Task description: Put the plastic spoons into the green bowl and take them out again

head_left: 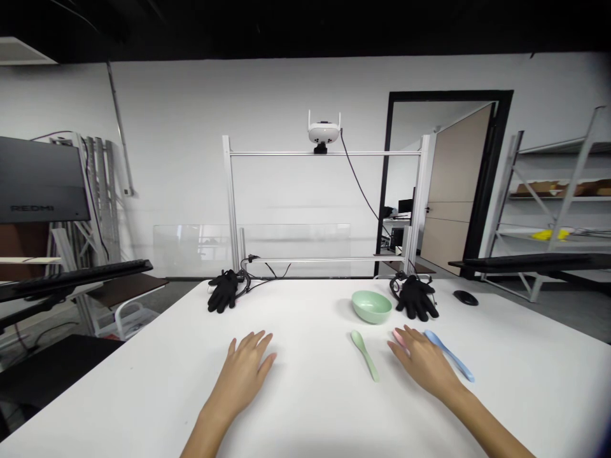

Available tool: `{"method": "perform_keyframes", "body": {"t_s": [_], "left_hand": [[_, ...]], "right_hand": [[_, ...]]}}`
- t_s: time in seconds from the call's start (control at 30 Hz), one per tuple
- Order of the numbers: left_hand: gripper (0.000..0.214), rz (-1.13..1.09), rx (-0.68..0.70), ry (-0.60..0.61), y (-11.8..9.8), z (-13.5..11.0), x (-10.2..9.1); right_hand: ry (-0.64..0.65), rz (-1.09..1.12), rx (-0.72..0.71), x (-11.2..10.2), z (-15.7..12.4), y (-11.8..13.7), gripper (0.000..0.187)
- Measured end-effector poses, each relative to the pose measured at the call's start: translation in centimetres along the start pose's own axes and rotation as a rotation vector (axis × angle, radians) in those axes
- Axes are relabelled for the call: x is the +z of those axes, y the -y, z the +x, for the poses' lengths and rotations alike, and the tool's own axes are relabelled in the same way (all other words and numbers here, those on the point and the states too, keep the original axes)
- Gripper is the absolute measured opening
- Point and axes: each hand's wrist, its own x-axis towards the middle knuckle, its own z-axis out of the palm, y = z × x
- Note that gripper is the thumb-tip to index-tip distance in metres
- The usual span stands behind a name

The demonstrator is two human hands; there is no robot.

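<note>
SOFT PASTELS, BLACK FABRIC, BARE METAL

Far L: flat dark-grey rectangular monitor (42, 180), smooth back, REDMI lettering. Next, on the smooth matte white table (310, 401), a limp black fabric glove (223, 291) w/ cables bunched by its cuff. Nearer me, the person's bare left hand (244, 366): back up, fingers loosely spread, thumb off to the side, nothing in it.

Behind, a slim straight silver-white metal frame (267, 259) spans the far edge; rounded glossy white plastic device w/ two stubby antennas (323, 132) sits on its top bar.

R of ctr: slender pale-green spoon (365, 356), plastic-looking, oval head pointing away; just beyond, round smooth pale-green bowl (371, 306), upright. Then a smooth pink piece (399, 338), mostly hidden under the bare right hand (426, 364): back up, fingers bent a bit & close together, thumb apart. Can't tell if it's touching the pink.

Behind that hand, second black fabric glove w/ splayed fingers (417, 298); just R, long pale-blue spoon (449, 355) lying diagonally. Last, rounded black computer mouse (466, 298) nr the far R edge.
</note>
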Motion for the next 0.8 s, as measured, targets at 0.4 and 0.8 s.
{"method": "perform_keyframes", "body": {"t_s": [0.4,0.8], "left_hand": [[0.052,0.012,-0.013,0.026,-0.2,0.1,-0.3],[0.052,0.014,-0.007,0.018,-0.2,0.2,0.0]], "right_hand": [[-0.001,0.002,-0.013,-0.6,0.1,0.3,0.050],[-0.013,-0.014,-0.020,-0.1,0.2,0.0,0.048]]}}
